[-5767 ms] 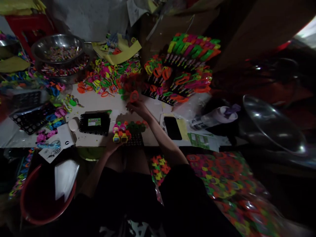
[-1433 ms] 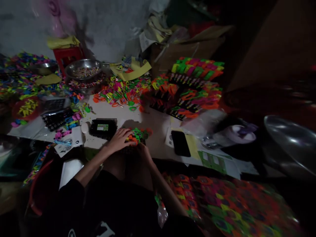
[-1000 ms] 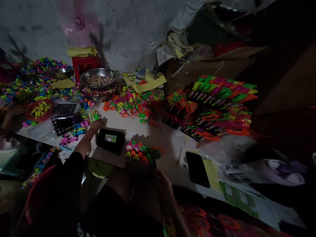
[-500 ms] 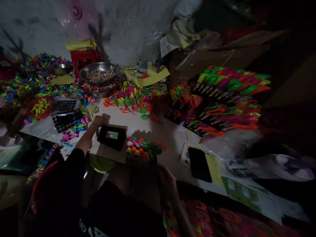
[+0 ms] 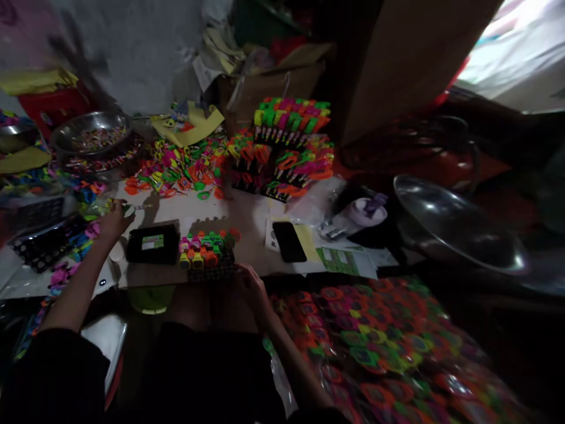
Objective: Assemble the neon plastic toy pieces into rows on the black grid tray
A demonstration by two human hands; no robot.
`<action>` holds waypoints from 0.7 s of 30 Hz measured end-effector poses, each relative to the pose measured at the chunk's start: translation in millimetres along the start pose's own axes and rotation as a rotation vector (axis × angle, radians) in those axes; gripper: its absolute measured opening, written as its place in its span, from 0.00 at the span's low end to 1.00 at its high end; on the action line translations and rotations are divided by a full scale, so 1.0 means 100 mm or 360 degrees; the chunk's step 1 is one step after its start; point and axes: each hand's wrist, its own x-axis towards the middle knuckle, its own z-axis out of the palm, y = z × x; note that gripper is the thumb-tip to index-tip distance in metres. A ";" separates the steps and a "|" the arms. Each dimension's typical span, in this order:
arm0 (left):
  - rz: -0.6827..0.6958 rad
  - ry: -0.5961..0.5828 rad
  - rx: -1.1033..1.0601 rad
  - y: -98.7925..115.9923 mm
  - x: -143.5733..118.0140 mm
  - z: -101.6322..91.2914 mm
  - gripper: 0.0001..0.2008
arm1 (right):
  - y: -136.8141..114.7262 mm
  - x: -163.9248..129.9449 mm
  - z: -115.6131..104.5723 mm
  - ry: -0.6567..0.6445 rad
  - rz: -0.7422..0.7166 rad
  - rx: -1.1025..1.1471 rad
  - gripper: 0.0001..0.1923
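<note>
My left hand (image 5: pixel 115 222) is over the left part of the table, fingers closed on a small toy watch (image 5: pixel 129 210) with a thin pale strip sticking out to the right. Blur hides its details. My right hand (image 5: pixel 251 285) is at the right edge of a black tray (image 5: pixel 212 270) with holes, fingers bent around its corner. Several bright toy watches (image 5: pixel 200 250) in pink, yellow, green and orange stand in rows on this tray. Between my hands lies a stack of flat black trays (image 5: pixel 152 242) with a green-and-white label.
A heap of loose toy watches (image 5: pixel 185 168) lies behind. Filled black trays (image 5: pixel 286 156) are stacked at the back right. A phone (image 5: pixel 289 241), a cup (image 5: pixel 364 212) and a metal bowl (image 5: pixel 92 132) are on the table. Bagged toy watches (image 5: pixel 388 341) lie lower right.
The view has swung to the right. My left hand, earlier reaching down beside the black stack, now has a toy watch in it. My right hand stays by the tray.
</note>
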 end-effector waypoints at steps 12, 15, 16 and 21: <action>0.0642 -0.0696 -0.0029 1.93 -1.79 -0.35 0.16 | -0.30 -0.14 0.28 0.0279 -0.0350 -0.0424 0.14; 0.0568 -0.0850 -0.0264 1.96 -1.76 -0.32 0.17 | -0.13 -0.05 0.22 0.0202 -0.0257 -0.0259 0.13; 0.0575 -0.0853 -0.0373 1.95 -1.73 -0.31 0.16 | -0.05 0.00 0.20 0.0147 -0.0220 -0.0166 0.14; 0.0879 -0.0340 -0.0495 1.83 -1.41 -0.05 0.20 | 0.35 0.30 0.29 -0.0124 0.0184 0.0292 0.13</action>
